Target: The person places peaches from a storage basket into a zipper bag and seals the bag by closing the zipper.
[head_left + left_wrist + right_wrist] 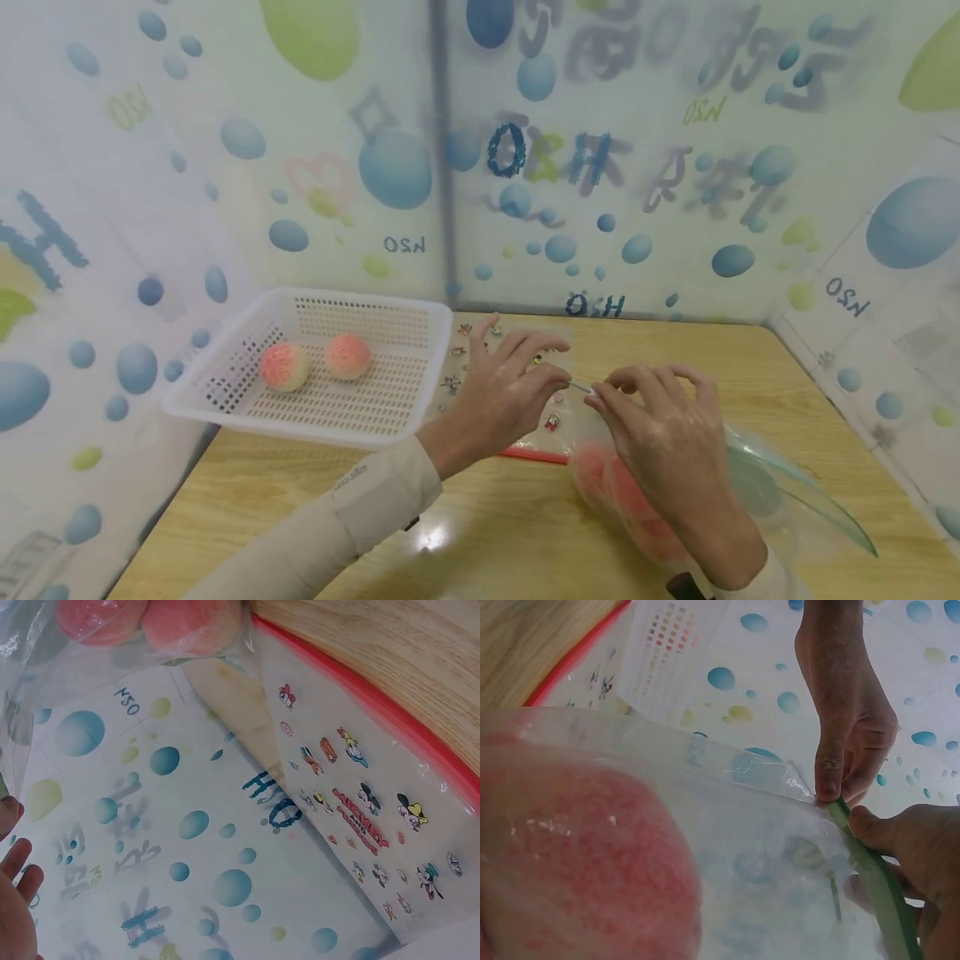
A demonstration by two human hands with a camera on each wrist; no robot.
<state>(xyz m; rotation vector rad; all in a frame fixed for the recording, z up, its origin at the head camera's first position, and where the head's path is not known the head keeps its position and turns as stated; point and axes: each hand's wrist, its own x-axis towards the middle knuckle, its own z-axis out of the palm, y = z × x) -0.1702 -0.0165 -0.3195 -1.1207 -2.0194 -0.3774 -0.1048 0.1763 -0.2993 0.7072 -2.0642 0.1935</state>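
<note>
A clear zip bag with a green seal strip hangs between my hands. Several pink peaches bulge inside it, close over the tabletop in the head view. My left hand pinches one end of the strip between thumb and forefinger, its other fingers spread upward. Right beside that grip, my right hand pinches the strip with the thumb on top. In the left wrist view only some left fingers show at the edge, and the bagged peaches appear at the top.
A white perforated basket stands at the back left with two peaches in it. Under my left hand lies a flat bag with cartoon prints and a red edge. Patterned curtains enclose the wooden table.
</note>
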